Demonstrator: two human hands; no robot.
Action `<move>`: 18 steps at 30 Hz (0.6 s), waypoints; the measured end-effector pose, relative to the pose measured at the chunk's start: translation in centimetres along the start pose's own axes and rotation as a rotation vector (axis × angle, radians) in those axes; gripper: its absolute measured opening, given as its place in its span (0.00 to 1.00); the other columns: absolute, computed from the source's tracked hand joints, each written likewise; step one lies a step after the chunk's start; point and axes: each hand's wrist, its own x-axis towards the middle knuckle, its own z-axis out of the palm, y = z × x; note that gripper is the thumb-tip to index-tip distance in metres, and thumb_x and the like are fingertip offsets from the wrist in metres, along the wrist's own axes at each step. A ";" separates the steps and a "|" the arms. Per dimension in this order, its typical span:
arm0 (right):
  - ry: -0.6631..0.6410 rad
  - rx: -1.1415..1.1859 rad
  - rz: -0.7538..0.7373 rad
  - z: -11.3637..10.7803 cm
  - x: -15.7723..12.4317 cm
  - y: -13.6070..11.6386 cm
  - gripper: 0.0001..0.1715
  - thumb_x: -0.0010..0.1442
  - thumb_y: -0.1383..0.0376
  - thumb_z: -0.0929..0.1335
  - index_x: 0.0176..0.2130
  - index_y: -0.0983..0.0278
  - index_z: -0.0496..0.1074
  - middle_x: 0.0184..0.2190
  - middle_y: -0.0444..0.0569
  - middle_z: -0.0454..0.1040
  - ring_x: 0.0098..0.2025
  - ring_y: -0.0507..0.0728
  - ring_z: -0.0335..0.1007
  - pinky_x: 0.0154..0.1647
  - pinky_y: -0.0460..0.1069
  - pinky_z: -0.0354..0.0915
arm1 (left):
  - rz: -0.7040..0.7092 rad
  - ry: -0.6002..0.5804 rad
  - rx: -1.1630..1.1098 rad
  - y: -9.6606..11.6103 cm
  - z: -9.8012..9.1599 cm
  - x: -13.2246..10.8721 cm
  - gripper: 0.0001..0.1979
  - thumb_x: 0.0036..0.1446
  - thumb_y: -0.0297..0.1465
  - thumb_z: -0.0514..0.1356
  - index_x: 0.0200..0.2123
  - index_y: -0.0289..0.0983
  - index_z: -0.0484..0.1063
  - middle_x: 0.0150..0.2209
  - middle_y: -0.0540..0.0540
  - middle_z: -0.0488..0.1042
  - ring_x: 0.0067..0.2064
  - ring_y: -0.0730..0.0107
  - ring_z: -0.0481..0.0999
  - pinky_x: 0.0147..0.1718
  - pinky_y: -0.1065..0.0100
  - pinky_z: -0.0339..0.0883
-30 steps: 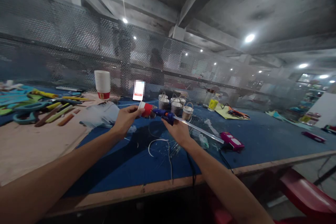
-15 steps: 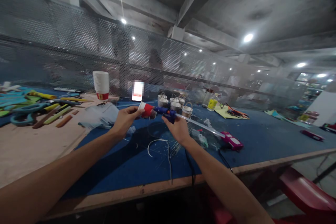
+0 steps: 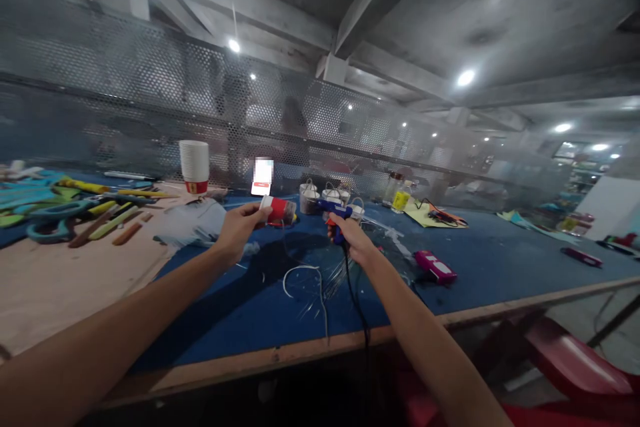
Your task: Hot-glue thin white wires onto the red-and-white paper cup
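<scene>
Between the fingers and thumb of my left hand (image 3: 243,225) is a red and white paper cup (image 3: 280,211), tipped on its side with one end toward the right. My right hand (image 3: 351,233) grips a blue glue gun (image 3: 334,209), its nozzle pointing left toward the cup with a gap between them. A clear glue stick sticks out of the gun's back, and a black cord (image 3: 356,303) hangs below. Behind the gun stand several small cups with handles (image 3: 309,199). Under my hands, a pale cord (image 3: 300,268) curls on the blue table cover.
A stack of white paper cups (image 3: 195,163) stands at the back left, beside a lit phone (image 3: 262,177). Scissors (image 3: 57,220) and several tools lie far left. To the right are a magenta box-like object (image 3: 434,267), a yellow bottle (image 3: 401,198) and a red chair (image 3: 575,360).
My right hand has drawn the glue gun back to the right, away from the cup. My left hand still holds the cup, now turned slightly more level.
</scene>
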 end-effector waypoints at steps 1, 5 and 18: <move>0.010 -0.035 0.012 -0.3 0.2 0.2 0.17 0.63 0.54 0.72 0.32 0.65 0.73 0.24 0.44 0.73 0.23 0.49 0.67 0.24 0.43 0.64 | -0.002 0.006 -0.007 -0.1 0.0 0.1 0.15 0.40 0.42 0.75 0.30 0.41 0.83 0.33 0.46 0.83 0.38 0.58 0.79 0.43 0.60 0.71; -0.001 -0.215 0.056 -1.7 0.3 0.9 0.21 0.58 0.53 0.77 0.26 0.65 0.73 0.19 0.43 0.71 0.21 0.49 0.64 0.23 0.44 0.60 | 0.003 0.009 -0.032 -0.4 -0.2 0.6 0.16 0.40 0.44 0.75 0.30 0.40 0.83 0.33 0.46 0.83 0.37 0.60 0.79 0.44 0.59 0.72; 0.175 -0.995 0.005 -3.8 -1.7 1.3 0.33 0.60 0.45 0.74 0.16 0.62 0.67 0.18 0.46 0.72 0.28 0.55 0.74 0.27 0.46 0.55 | 0.006 -0.017 -0.036 -0.2 -0.2 0.5 0.18 0.40 0.44 0.75 0.32 0.38 0.83 0.32 0.46 0.82 0.35 0.62 0.78 0.39 0.63 0.71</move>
